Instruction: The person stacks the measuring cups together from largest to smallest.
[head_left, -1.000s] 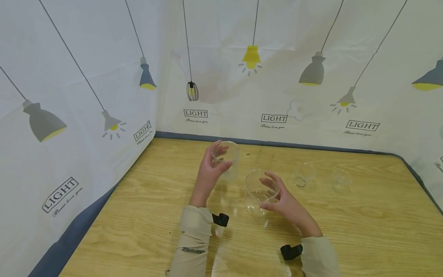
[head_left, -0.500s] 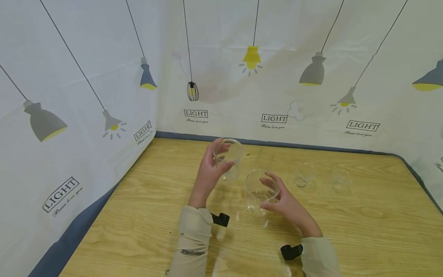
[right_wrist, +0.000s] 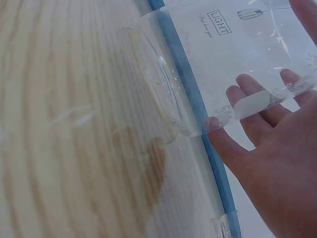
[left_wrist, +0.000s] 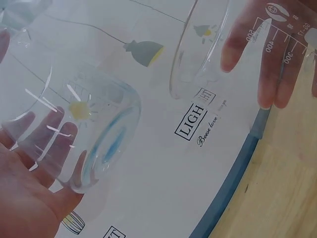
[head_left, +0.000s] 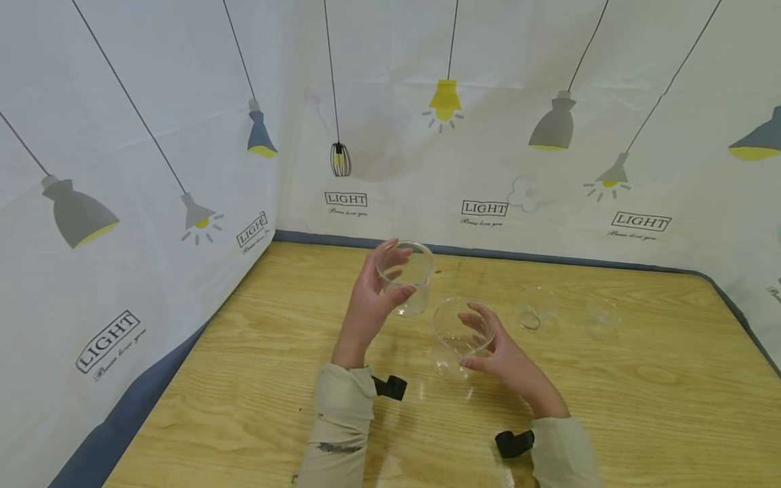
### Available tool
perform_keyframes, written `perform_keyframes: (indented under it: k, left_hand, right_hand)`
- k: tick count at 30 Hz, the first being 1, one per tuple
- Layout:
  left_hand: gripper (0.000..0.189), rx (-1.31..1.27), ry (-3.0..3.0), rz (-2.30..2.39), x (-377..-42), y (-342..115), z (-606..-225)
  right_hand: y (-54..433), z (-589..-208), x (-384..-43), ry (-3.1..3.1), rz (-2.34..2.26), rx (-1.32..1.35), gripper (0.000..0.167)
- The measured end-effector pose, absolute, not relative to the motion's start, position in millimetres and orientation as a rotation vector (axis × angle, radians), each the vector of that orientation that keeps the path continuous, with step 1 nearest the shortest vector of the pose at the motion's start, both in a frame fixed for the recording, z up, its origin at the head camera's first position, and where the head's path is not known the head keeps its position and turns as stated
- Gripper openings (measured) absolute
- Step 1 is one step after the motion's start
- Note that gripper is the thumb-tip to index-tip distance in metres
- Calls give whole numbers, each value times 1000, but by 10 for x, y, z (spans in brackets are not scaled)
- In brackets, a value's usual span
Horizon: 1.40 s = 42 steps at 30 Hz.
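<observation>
In the head view my left hand point(head_left: 369, 291) grips a clear glass beaker point(head_left: 407, 298) from its left side, thumb in front and fingers behind. Lower and to the right, my right hand point(head_left: 503, 352) holds a wider clear beaker point(head_left: 448, 349), its mouth facing up. White graduation marks point(left_wrist: 285, 42) show on this wider beaker in the left wrist view. The left hand's beaker point(left_wrist: 111, 134) shows its rounded base there. In the right wrist view the fingers of the right hand point(right_wrist: 277, 144) curve along the wall of the marked beaker point(right_wrist: 173, 69), near its base.
Two small clear glass vessels point(head_left: 529, 322) point(head_left: 601, 318) stand on the wooden table point(head_left: 641, 400) to the right. A white curtain point(head_left: 396, 122) printed with lamps rises behind and at the left. Black wrist cameras point(head_left: 390, 388) point(head_left: 514, 444) jut from both sleeves.
My left hand has raised its beaker slightly and shifted it a little right, with the mouth showing rounder. The right hand and its beaker have barely moved.
</observation>
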<state>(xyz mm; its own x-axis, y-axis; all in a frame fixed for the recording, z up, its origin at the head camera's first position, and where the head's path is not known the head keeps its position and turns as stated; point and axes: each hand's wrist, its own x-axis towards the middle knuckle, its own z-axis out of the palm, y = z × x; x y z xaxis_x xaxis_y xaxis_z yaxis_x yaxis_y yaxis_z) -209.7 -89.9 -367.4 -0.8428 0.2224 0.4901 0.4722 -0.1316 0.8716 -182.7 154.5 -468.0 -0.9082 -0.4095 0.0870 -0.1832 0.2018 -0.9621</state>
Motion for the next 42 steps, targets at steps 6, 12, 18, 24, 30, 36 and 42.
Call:
perform_keyframes:
  k: [6, 12, 18, 24, 30, 36, 42]
  left_hand:
    - [74, -855, -1928, -2114, -2069, -875, -3640]
    - [79, -897, -1882, -2191, -2047, -845, -3635]
    - [80, -956, -1859, -2239, -2048, -793, -3641]
    - [78, -977, -1851, -2256, -2136, -731, -3760]
    - [81, -1013, -1833, -2277, -2065, -701, -3674]
    - [83, -1054, -1822, -2307, -2028, -664, -3645]
    - [80, -1077, -1786, -2356, -2024, -629, -3664]
  right_hand:
    - [1539, -4679, -1821, 2262, -1803, -546, 84]
    - [1545, -4683, -1828, 2275, -1797, -556, 85]
    - [1549, -4693, -1836, 2277, -1800, -560, 85]
    - [1544, -4686, -1840, 2270, -1806, -550, 86]
    - [1542, -4688, -1843, 2264, -1807, -545, 86]
    - [1542, -4689, -1838, 2282, -1790, -534, 86]
    - [1546, -4696, -1839, 2270, -1798, -539, 84]
